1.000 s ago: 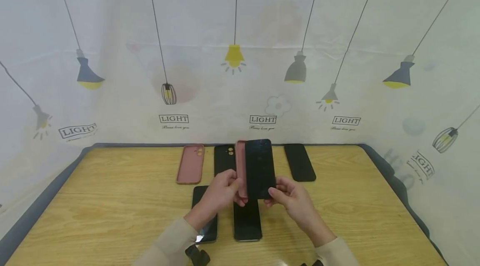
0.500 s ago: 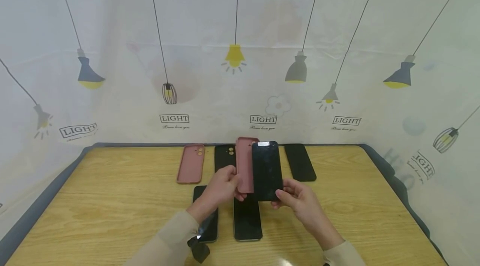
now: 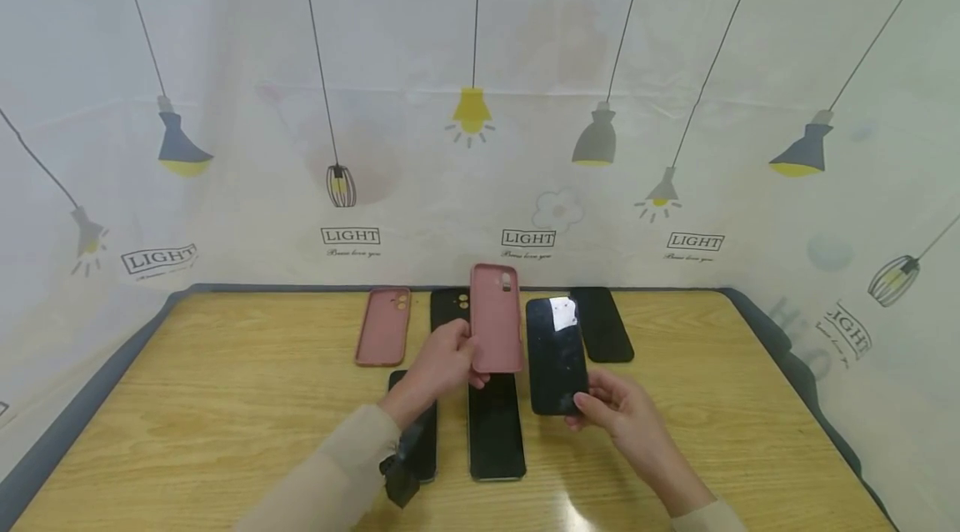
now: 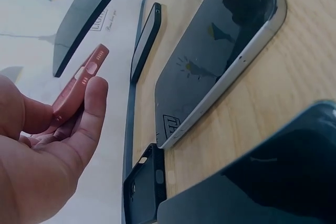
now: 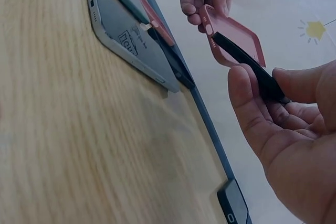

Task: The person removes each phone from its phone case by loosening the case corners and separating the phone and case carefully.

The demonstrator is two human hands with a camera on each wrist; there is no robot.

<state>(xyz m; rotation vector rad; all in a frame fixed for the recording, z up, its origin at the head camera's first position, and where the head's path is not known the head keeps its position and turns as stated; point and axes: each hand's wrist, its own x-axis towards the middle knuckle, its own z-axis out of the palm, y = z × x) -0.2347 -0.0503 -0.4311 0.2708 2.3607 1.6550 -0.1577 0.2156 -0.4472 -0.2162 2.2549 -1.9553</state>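
In the head view my left hand (image 3: 448,357) pinches a pink phone case (image 3: 497,319) by its lower left side, its hollow inner side facing me. My right hand (image 3: 618,411) grips a black phone (image 3: 555,361) at its lower right corner between thumb and fingers, with glare near its top. Case and phone are both raised above the table, apart, with the phone to the right and a little lower. The right wrist view shows the phone (image 5: 249,64) edge-on in front of the pink case (image 5: 236,40).
On the wooden table (image 3: 225,415) a second pink case (image 3: 381,328) lies at the back left, beside a black case (image 3: 448,307) partly hidden by the left hand. Another black case (image 3: 606,323) lies back right. Two dark phones, one in the middle (image 3: 497,432) and one under the left forearm (image 3: 422,440), lie nearer me.
My right hand has drawn the black phone rightward and down, away from the pink case. It overlapped the case before; now a gap separates them. The left hand has lifted the case slightly.
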